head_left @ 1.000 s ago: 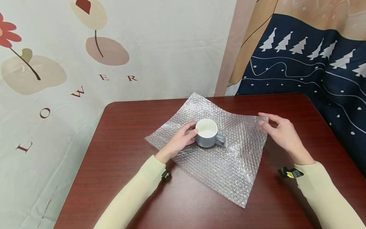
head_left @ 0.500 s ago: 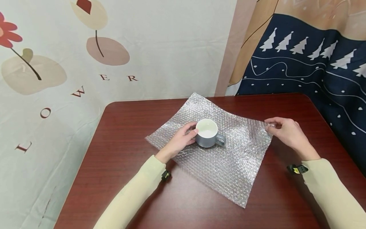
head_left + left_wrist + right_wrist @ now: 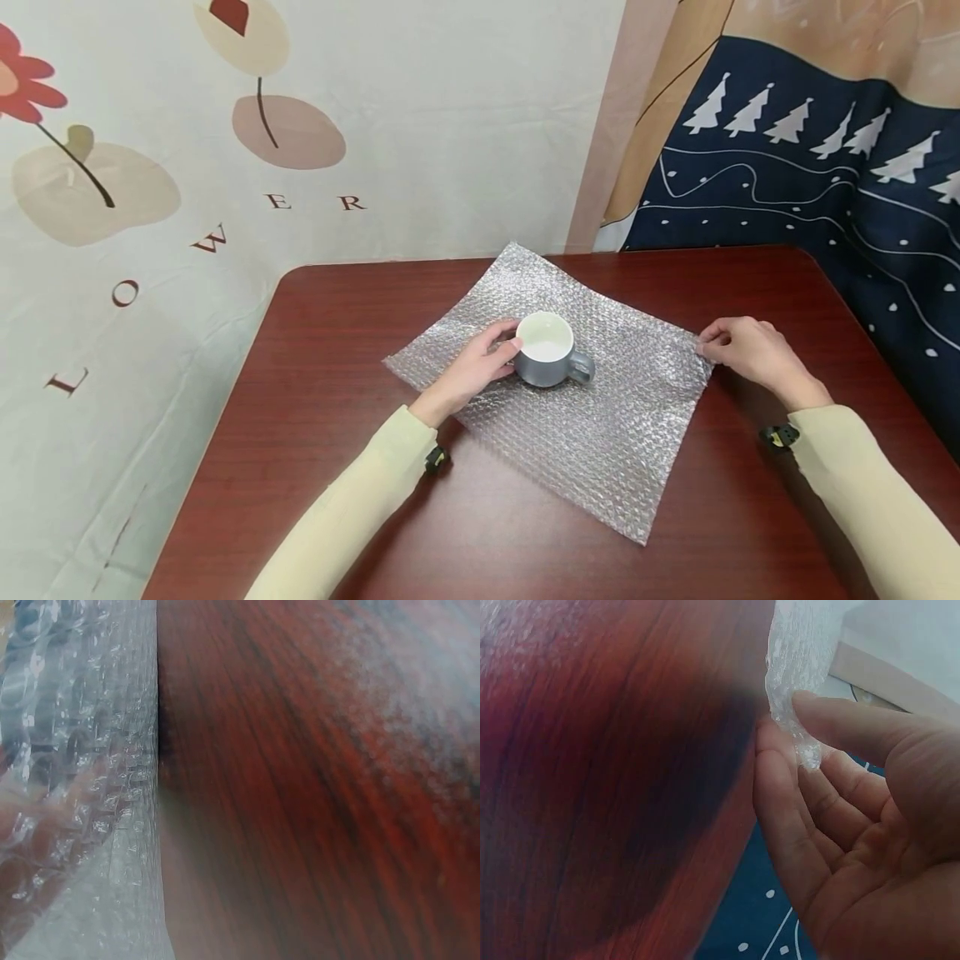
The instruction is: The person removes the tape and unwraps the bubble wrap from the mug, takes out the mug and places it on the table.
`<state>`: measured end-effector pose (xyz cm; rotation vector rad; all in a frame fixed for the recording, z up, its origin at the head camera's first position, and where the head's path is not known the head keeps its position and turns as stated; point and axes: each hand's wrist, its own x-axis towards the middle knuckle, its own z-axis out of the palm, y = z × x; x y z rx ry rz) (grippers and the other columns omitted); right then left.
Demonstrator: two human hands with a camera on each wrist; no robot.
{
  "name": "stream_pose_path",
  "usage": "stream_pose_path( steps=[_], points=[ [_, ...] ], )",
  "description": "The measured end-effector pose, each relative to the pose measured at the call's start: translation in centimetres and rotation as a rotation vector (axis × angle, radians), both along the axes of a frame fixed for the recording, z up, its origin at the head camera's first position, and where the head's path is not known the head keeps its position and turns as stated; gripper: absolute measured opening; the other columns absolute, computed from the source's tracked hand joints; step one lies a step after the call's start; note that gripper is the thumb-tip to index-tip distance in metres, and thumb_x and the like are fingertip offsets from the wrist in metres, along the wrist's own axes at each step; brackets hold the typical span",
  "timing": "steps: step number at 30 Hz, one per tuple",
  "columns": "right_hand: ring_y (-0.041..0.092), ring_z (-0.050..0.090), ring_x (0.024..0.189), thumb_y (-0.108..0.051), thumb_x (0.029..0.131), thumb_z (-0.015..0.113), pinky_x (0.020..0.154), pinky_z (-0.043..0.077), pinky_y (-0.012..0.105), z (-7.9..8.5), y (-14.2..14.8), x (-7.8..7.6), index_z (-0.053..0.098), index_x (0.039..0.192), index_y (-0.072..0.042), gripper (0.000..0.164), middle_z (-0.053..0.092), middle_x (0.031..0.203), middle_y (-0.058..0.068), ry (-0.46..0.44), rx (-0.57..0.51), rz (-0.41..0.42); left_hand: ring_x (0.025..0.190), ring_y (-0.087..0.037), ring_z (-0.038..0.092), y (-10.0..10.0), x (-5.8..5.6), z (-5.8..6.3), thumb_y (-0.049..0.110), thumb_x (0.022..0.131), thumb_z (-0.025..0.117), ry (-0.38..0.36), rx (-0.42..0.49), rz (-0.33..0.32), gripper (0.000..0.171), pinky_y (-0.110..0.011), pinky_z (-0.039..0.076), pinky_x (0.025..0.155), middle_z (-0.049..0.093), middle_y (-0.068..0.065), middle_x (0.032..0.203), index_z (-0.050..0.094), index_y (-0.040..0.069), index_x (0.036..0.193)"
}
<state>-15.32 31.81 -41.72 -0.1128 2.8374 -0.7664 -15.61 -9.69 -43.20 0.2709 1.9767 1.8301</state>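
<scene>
A grey mug (image 3: 543,367) with a white inside stands upright near the middle of a square sheet of bubble wrap (image 3: 577,433), its handle pointing right. My left hand (image 3: 474,367) grips the mug's left side, thumb at the rim and fingers around the wall. With thumb and fingers, my right hand (image 3: 750,350) pinches the sheet's right corner. That corner of bubble wrap (image 3: 799,720) shows between thumb and index finger in the right wrist view. Bubble wrap (image 3: 112,780) fills the left side of the left wrist view, with the hand blurred behind it.
The sheet lies on a dark red wooden table (image 3: 315,358). A pale printed cloth (image 3: 450,125) hangs along the table's back edge, and a dark blue cloth with white trees (image 3: 787,183) hangs at the right.
My right hand has closed on the bubble wrap's right corner and drawn it right and down, so the sheet lies flatter. The left hand and mug have stayed in place.
</scene>
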Motion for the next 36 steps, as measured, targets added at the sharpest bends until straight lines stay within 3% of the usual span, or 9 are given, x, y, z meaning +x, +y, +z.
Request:
stream_pose_path(
  steps=[10, 22, 27, 31, 33, 36],
  points=[
    [0.029, 0.06, 0.08, -0.017, 0.094, 0.075, 0.072, 0.052, 0.05, -0.2, -0.4, -0.8, 0.073, 0.104, 0.005, 0.024, 0.071, 0.089, 0.015, -0.026, 0.113, 0.039, 0.143, -0.037, 0.045, 0.1, 0.0, 0.1, 0.018, 0.11, 0.053, -0.006, -0.001, 0.004, 0.052, -0.046, 0.049, 0.108, 0.043, -0.022, 0.155, 0.039, 0.001, 0.157],
    [0.034, 0.055, 0.085, -0.019, 0.095, 0.074, 0.072, 0.049, 0.048, 0.0, 0.0, -0.8, 0.07, 0.105, 0.004, 0.025, 0.066, 0.093, 0.018, -0.087, 0.149, 0.019, 0.143, -0.039, 0.045, 0.4, -0.1, -0.1, 0.017, 0.11, 0.052, 0.01, 0.008, -0.011, 0.052, -0.047, 0.049, 0.108, 0.044, -0.024, 0.154, 0.038, -0.001, 0.157],
    [0.042, 0.056, 0.095, -0.028, 0.097, 0.072, 0.078, 0.051, 0.06, 0.4, 0.3, -0.5, 0.062, 0.123, 0.009, 0.047, 0.063, 0.11, 0.03, -0.081, 0.184, 0.012, 0.142, -0.039, 0.046, 0.5, -0.2, -0.3, 0.018, 0.11, 0.051, 0.022, 0.0, -0.019, 0.052, -0.048, 0.049, 0.108, 0.045, -0.025, 0.152, 0.038, 0.0, 0.157],
    [0.052, 0.054, 0.11, -0.04, 0.099, 0.067, 0.085, 0.049, 0.073, 1.3, -1.2, 0.6, 0.052, 0.139, 0.009, 0.065, 0.054, 0.13, 0.038, -0.005, 0.221, -0.004, 0.14, -0.039, 0.047, 0.4, -0.1, -0.2, 0.018, 0.11, 0.052, 0.028, -0.03, -0.018, 0.052, -0.048, 0.05, 0.107, 0.046, -0.024, 0.152, 0.038, 0.0, 0.157],
    [0.054, 0.051, 0.119, -0.04, 0.099, 0.067, 0.091, 0.047, 0.075, 1.7, -2.6, 1.2, 0.051, 0.143, 0.007, 0.067, 0.05, 0.138, 0.037, 0.05, 0.224, 0.037, 0.14, -0.04, 0.048, 0.2, 0.0, -0.1, 0.019, 0.11, 0.052, 0.039, -0.049, -0.01, 0.052, -0.049, 0.051, 0.106, 0.046, -0.024, 0.152, 0.039, 0.001, 0.157],
    [0.056, 0.04, 0.136, -0.037, 0.097, 0.071, 0.105, 0.038, 0.076, 2.0, -4.6, 1.8, 0.049, 0.149, 0.003, 0.069, 0.042, 0.152, 0.034, 0.11, 0.205, 0.168, 0.139, -0.04, 0.049, 0.2, 0.1, 0.1, 0.019, 0.11, 0.051, 0.055, -0.069, -0.002, 0.052, -0.05, 0.051, 0.106, 0.047, -0.024, 0.152, 0.039, 0.001, 0.157]
  ],
)
